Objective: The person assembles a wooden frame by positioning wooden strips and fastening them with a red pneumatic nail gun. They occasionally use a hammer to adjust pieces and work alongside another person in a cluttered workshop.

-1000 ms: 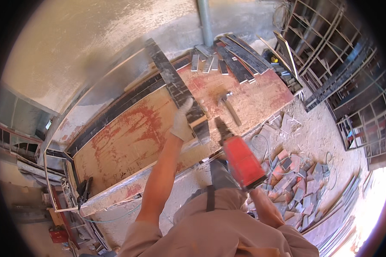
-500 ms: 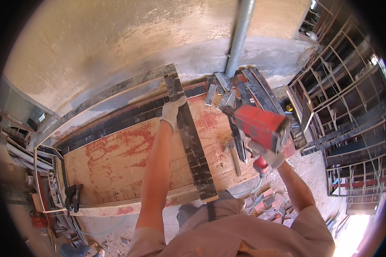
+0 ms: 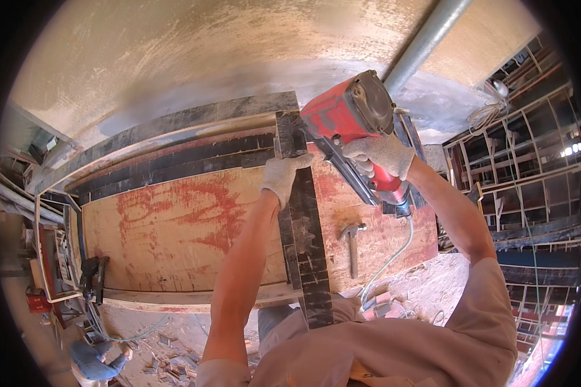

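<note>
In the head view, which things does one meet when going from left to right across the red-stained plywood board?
Black power tool at the board's left edge → gloved left hand on the long dark wooden plank → steel claw hammer lying flat → gloved right hand gripping the red nail gun.

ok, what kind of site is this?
Likely a construction site or formwork yard: a red pneumatic nail gun in the gloved right hand, a reddish plywood panel with a hammer, and rebar cages alongside.

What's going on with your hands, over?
Left hand steadies plank. Right hand grips red nailer at plank's far end. Hammer lies alongside.
</note>
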The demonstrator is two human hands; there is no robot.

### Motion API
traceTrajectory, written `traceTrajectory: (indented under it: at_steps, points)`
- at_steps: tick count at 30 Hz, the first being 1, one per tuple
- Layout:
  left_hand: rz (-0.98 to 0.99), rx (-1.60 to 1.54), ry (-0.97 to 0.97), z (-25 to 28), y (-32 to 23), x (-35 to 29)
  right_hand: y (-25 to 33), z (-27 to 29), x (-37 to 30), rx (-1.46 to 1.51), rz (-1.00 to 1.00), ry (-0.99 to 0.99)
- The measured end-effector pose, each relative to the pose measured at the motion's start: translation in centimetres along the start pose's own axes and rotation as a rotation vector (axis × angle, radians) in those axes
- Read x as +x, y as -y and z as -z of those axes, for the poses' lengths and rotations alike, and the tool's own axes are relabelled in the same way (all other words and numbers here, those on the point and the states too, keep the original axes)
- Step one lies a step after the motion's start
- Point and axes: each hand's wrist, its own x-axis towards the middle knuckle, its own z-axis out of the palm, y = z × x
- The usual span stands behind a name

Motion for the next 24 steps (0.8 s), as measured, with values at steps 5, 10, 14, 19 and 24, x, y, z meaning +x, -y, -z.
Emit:
traceTrajectory:
  at_steps: [5,10,14,19,24]
  points:
    - [-0.098,0.154,-0.105,1.0,1.7,1.3,2.1,-0.5,1.3,-0.096,-0.062,0.025]
    - [-0.088,0.220,-0.085,0.6,0.3,0.3,4.5,-1.7,-1.9,-0.173,-0.161,0.000]
    - [-0.104,0.339,-0.104,0.6,0.5,0.0,3.4,-1.2,-1.7,-0.203,-0.134,0.028]
    - [-0.160,0.331,-0.127,1.4,1.2,0.9,5.7,-1.8,-1.2,-0.206,-0.194,-0.025]
    - [-0.114,0.231,-0.070,0.1,-0.4,-1.0,5.5,0.0,0.1,-0.224,-0.226,-0.026]
